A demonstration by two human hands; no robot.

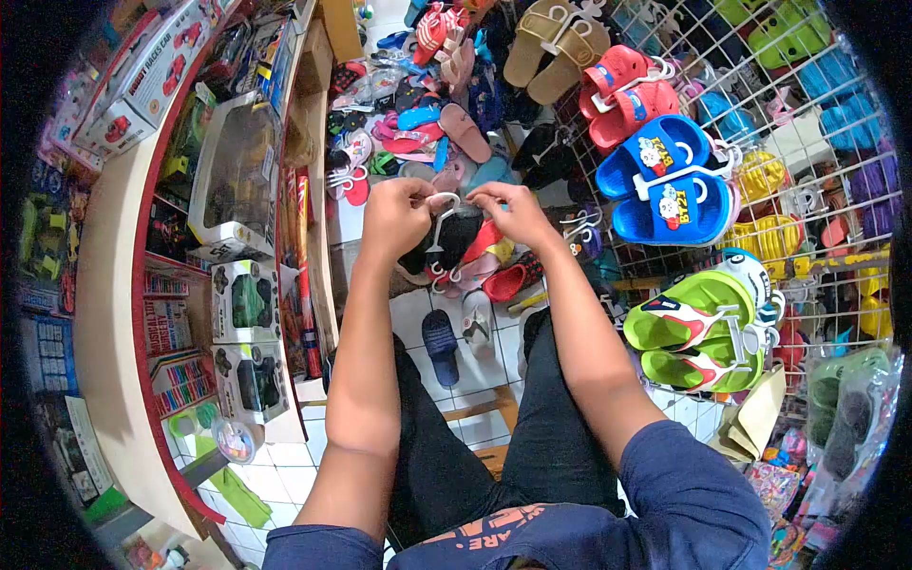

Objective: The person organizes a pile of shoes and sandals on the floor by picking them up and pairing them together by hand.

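Observation:
Held out in front of me, my left hand (pixel 397 217) pinches the curved top of a white plastic shoe hanger (pixel 438 232). Dark footwear (pixel 463 228) shows just below and behind the hanger. Close to the hanger's other side, my right hand (pixel 513 215) has thumb and fingers pressed together; what they pinch is too small to make out. Under my hands are a red clog (pixel 508 279) and other sandals. A navy slide (pixel 439 348) and a grey-white sandal (pixel 476 320) lie on the tiles between my legs.
A large heap of mixed sandals (pixel 418 123) covers the floor ahead. To the right, a wire grid (pixel 788 109) carries blue slides (pixel 660 180), red clogs (pixel 629 95) and green sandals (pixel 698 328). Shelves (pixel 109 285) with boxed toys (pixel 249 302) stand at my left.

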